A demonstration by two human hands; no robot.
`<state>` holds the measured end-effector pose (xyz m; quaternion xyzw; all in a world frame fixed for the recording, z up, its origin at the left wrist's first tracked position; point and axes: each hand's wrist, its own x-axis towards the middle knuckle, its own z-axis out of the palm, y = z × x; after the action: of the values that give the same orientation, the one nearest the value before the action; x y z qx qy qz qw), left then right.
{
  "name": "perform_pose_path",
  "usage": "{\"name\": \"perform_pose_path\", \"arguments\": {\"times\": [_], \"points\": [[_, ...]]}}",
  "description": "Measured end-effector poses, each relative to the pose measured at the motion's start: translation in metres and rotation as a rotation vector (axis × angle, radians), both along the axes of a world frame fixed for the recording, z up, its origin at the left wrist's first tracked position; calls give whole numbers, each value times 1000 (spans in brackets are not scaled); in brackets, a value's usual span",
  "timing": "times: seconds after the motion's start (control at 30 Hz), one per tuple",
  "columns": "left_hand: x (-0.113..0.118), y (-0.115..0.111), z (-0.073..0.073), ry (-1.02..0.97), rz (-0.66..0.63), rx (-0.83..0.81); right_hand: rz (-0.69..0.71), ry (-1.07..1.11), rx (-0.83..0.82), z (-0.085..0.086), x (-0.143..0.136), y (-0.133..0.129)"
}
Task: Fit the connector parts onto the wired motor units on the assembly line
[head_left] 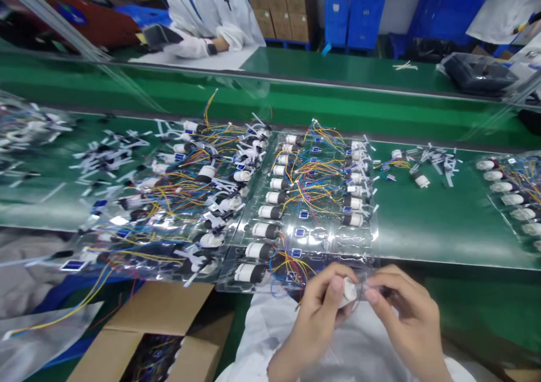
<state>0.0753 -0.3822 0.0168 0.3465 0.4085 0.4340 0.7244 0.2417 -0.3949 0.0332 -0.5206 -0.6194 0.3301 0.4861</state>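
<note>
- While the left hand (318, 309) is held low at the near edge of the bench, a small white cylindrical part (349, 292) is pinched between its thumb and fingers, which are closed on it.
- The right hand (406, 314) is brought up against the same part from the other side; its fingertips (372, 295) are pressed together at the part's end (what lies under them cannot be told).
- The part is located just in front of the clear plastic tray (313, 235), near its front edge.
- Rows of white-and-black cylinders with coloured wires (304, 185) are seated in that tray.
- An open cardboard box (156, 337) is positioned below and to the left.
- A second person's white sleeve (198, 44) is rested across the green conveyor belt (338, 94).
</note>
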Motion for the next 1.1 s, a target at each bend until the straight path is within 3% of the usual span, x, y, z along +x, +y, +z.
{"name": "perform_pose_path", "arguments": {"times": [0.23, 0.43, 0.67, 0.93, 1.03, 1.1], "points": [[0, -3, 3, 25, -37, -31, 90, 43, -84, -2, -2, 0], [-1, -8, 4, 246, -20, 6, 62, 33, -60, -2, -8, -6], [-4, -8, 0, 497, -83, 298, -64, 7, 73, -6, -21, -14], [-11, -8, 15, 805, -167, 585, -151, -91, 170, -4, -25, -23], [-11, -7, 13, 855, -178, 683, -130, -89, 135, 0, -22, -20], [-11, -8, 8, 911, -168, 769, -66, -68, 8, 0, -18, -15]]}}
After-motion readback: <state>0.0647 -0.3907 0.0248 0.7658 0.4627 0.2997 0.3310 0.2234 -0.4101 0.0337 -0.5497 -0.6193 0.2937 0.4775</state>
